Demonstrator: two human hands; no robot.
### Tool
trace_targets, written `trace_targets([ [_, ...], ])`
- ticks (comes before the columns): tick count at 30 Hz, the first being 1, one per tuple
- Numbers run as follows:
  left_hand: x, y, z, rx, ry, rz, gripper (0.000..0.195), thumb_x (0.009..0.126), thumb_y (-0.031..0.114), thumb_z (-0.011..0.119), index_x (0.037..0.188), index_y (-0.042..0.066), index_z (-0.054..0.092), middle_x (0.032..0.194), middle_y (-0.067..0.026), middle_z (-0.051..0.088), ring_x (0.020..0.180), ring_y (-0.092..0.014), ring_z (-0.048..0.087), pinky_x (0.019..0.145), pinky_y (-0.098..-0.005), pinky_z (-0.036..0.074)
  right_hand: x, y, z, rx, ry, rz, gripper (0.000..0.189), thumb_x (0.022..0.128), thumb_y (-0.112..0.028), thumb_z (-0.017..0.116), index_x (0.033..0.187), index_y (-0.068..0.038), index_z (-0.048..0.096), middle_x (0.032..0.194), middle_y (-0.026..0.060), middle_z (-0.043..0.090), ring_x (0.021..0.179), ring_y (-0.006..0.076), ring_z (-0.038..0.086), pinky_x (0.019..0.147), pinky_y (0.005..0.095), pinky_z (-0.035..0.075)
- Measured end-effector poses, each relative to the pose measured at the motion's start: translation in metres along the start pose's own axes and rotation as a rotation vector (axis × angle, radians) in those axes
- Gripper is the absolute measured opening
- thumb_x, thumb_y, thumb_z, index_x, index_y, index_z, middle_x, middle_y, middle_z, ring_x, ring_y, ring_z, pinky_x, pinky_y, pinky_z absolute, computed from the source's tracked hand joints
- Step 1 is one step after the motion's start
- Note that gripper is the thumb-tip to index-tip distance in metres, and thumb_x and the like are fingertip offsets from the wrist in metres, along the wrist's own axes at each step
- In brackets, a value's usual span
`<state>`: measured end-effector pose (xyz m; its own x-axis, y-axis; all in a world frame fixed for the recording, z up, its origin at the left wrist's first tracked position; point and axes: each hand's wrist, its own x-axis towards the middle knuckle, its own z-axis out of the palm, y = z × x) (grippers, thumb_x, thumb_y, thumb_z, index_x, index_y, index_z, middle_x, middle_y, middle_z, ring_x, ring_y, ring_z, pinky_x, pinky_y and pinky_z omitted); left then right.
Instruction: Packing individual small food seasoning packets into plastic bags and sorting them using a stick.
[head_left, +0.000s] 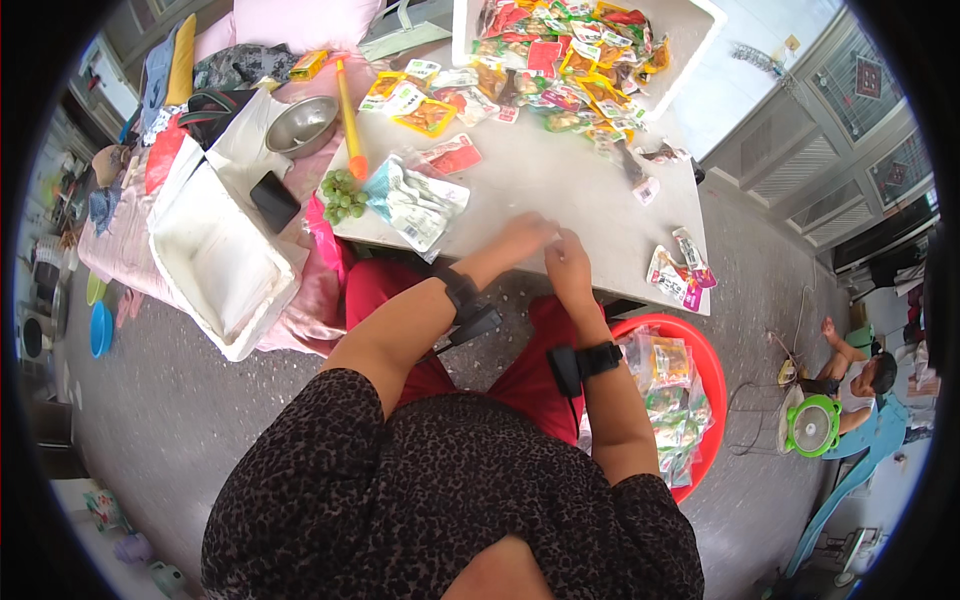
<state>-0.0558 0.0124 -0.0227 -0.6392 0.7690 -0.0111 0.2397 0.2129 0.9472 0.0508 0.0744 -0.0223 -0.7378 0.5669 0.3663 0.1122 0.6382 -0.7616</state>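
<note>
My left hand and my right hand meet over the front edge of a pale tabletop. Their fingers are bent close together, and whether something thin lies between them is too blurred to tell. Left of my hands lies a white and teal plastic pouch. A red and white packet sits just behind it. Green grapes rest at the table's left edge, near a yellow stick-like object with an orange end. Two small food packets lie at the right front corner.
A white foam box full of vacuum-packed snacks stands at the back, with loose packets beside it. A red tub of bagged packets is by my right leg. Left are an open foam box, phone and metal bowl. A person sits far right.
</note>
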Motion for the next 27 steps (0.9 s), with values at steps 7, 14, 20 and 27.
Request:
trace_targets([
  [7,0.002,-0.012,0.002,-0.109,-0.075,0.017,0.023,0.072,0.021,0.045,0.075,0.000,0.053,0.070,-0.0095,0.052,0.065,-0.015,0.047,0.060,-0.0281,0.037,0.003,0.014,0.006,0.347,0.014,0.244,0.034,0.073,-0.016,0.052,0.101,0.001,0.044,0.074,0.0059,0.055,0.062,0.0150,0.052,0.052,0.0245,0.040],
  [14,0.003,-0.015,0.007,-0.057,-0.142,-0.031,0.015,0.070,0.016,0.050,0.072,0.002,0.055,0.069,-0.0046,0.053,0.065,-0.012,0.047,0.058,-0.0249,0.037,0.018,-0.004,-0.011,0.828,-0.082,0.726,0.020,0.077,-0.022,0.048,0.087,-0.005,0.048,0.067,0.0016,0.050,0.055,0.0102,0.047,0.046,0.0207,0.036],
  [20,-0.007,0.008,0.001,-0.077,-0.233,-0.020,0.014,0.069,0.016,0.052,0.070,0.003,0.054,0.067,-0.0032,0.052,0.062,-0.011,0.046,0.056,-0.0247,0.036,0.018,0.003,-0.015,0.817,-0.166,0.690,0.013,0.077,-0.019,0.048,0.079,-0.007,0.047,0.063,0.0018,0.047,0.053,0.0103,0.045,0.044,0.0217,0.035],
  [27,-0.003,0.003,-0.013,-0.496,-0.340,-0.118,0.014,0.070,0.017,0.052,0.067,0.003,0.052,0.062,-0.0011,0.047,0.057,-0.011,0.041,0.050,-0.0240,0.033,0.019,0.003,-0.011,1.101,-0.145,0.685,0.010,0.078,-0.018,0.046,0.075,-0.009,0.045,0.065,0.0027,0.047,0.056,0.0128,0.047,0.046,0.0242,0.038],
])
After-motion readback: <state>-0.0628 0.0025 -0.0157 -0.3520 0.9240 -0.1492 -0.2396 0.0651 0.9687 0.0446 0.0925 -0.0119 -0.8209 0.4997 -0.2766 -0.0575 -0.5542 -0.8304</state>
